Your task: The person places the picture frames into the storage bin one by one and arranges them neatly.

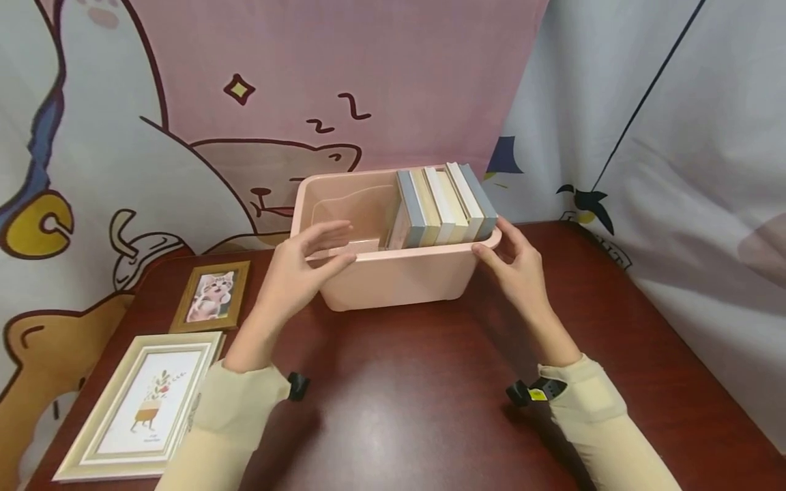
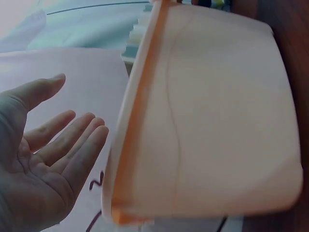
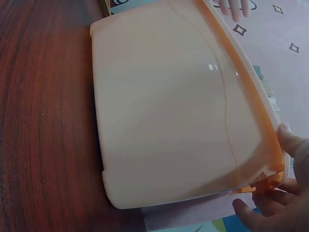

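Note:
A pink plastic storage bin (image 1: 399, 281) stands lengthwise on the table. Several books (image 1: 428, 225) with grey, cream and white covers stand on edge, packed into its right half. My right hand (image 1: 522, 273) grips the bin's right front corner, with the thumb on the front rim and the fingers round the end. Over the left part of the bin is my left hand (image 1: 288, 273), its thumb and fingers spread apart. In the left wrist view that hand (image 2: 48, 169) holds nothing, its fingertips beside the bin's rim (image 2: 126, 130).
The dark red wooden table (image 1: 399, 382) reaches back to a cartoon-printed curtain (image 1: 430, 82). On the left lie a small brown-framed cat picture (image 1: 241, 294) and a larger cream-framed plant picture (image 1: 110, 402), close to my left forearm.

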